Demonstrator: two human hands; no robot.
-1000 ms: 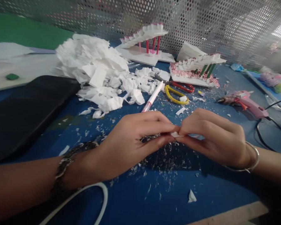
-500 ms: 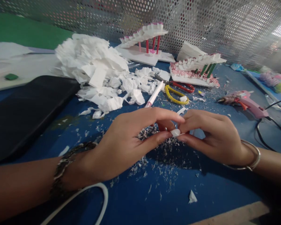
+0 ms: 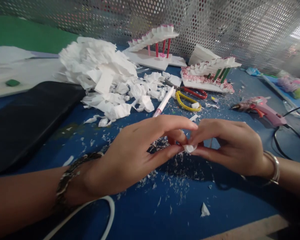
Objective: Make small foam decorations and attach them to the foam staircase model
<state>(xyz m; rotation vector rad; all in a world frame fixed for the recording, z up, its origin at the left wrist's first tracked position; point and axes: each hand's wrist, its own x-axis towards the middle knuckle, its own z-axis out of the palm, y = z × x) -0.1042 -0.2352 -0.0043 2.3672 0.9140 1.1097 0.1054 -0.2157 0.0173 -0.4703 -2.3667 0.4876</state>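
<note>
One white papery scrap (image 3: 190, 148) was pinched between left hand (image 3: 133, 151) and right hand (image 3: 233, 145), this side of the scissors (image 3: 177, 96); light, soft, easily torn, it was judged, best gripped by its edges!

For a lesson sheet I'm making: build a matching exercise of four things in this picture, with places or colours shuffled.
1. Small white piece
2. Glue gun
3. Scissors
4. Small green piece

A. Red and yellow loops
B. On the pale surface at the left
C. Between the person's fingers
D. Pink, at the right

Pairs: 1-C, 2-D, 3-A, 4-B
</note>
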